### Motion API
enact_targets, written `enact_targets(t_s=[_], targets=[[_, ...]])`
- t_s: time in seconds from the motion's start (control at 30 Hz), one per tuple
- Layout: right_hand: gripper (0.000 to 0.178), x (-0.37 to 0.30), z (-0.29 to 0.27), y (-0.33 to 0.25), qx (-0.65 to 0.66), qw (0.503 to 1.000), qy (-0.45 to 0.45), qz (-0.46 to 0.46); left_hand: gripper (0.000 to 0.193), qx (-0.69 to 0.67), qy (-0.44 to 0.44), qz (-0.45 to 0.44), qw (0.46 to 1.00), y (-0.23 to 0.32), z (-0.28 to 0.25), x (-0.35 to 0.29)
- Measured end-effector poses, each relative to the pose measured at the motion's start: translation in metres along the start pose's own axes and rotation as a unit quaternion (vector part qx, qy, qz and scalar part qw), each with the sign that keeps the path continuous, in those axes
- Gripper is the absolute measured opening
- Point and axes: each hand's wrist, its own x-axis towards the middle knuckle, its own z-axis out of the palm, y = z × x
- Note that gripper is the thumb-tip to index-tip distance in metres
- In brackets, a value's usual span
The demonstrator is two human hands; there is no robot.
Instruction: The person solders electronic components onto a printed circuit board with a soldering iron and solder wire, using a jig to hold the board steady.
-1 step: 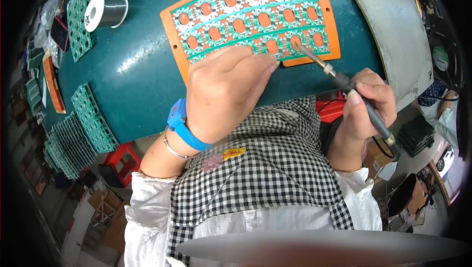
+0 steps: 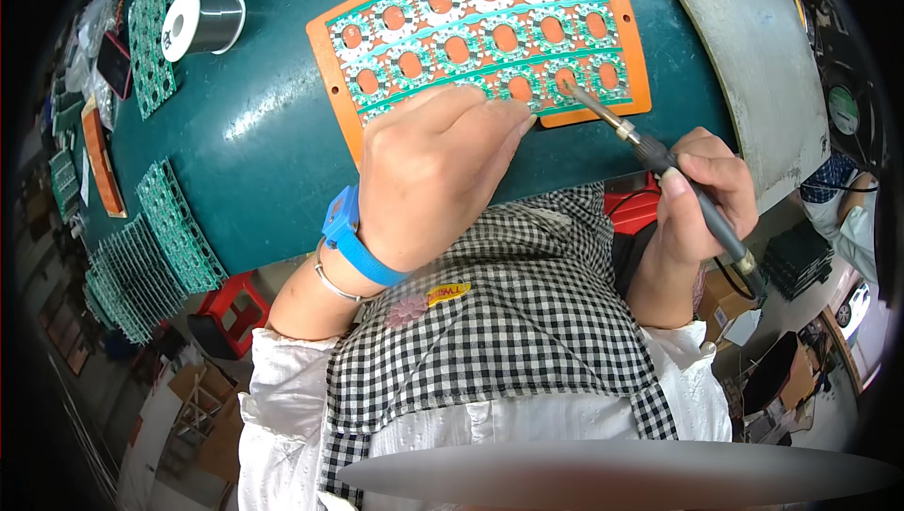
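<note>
A panel of green circuit boards [image 2: 482, 59] with rows of round openings lies in an orange tray [image 2: 323, 48] on the table. My right hand [image 2: 702, 193] is closed around the grey handle of a soldering iron [image 2: 643, 142], held at a slant. Its tip is over a round opening in the panel's nearest row, and I cannot tell if it touches. My left hand [image 2: 428, 158] is closed in a pinch at the panel's near edge and covers part of that row. What its fingertips hold, if anything, is too small to make out.
A spool of dark wire [image 2: 218, 23] lies on the green table [image 2: 254, 125] to the left. More green board panels [image 2: 153, 35] are at the far left, with a stack of them [image 2: 141, 275] nearer. A grey surface [image 2: 744, 49] borders the table on the right.
</note>
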Motion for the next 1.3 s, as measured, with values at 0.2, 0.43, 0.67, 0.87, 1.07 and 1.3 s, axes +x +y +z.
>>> enact_targets(t_s=[0.2, 0.43, 0.67, 0.87, 1.07, 1.3], targets=[[0.017, -0.001, 0.002, 0.002, -0.013, 0.999, -0.029, 0.002, 0.015, -0.010, 0.005, 0.005, 1.000, -0.003, 0.010, 0.001], [0.017, -0.004, 0.003, -0.004, -0.054, 0.998, -0.041, -0.006, 0.015, -0.022, -0.005, 0.030, 0.999, 0.000, 0.005, 0.002], [0.017, -0.002, -0.012, 0.002, 0.020, 0.999, 0.034, 0.003, 0.010, -0.042, 0.009, 0.003, 0.999, 0.007, 0.000, 0.009], [0.016, 0.003, -0.010, 0.009, 0.006, 1.000, 0.019, -0.001, 0.012, -0.037, 0.005, -0.011, 0.999, 0.002, 0.014, 0.011], [0.016, 0.004, -0.009, 0.011, 0.001, 1.000, 0.001, -0.002, 0.010, -0.023, 0.027, 0.002, 0.999, 0.000, 0.021, 0.014], [0.015, 0.005, -0.009, 0.010, -0.013, 1.000, -0.007, -0.004, 0.009, 0.012, 0.019, -0.003, 1.000, -0.001, 0.023, 0.016]])
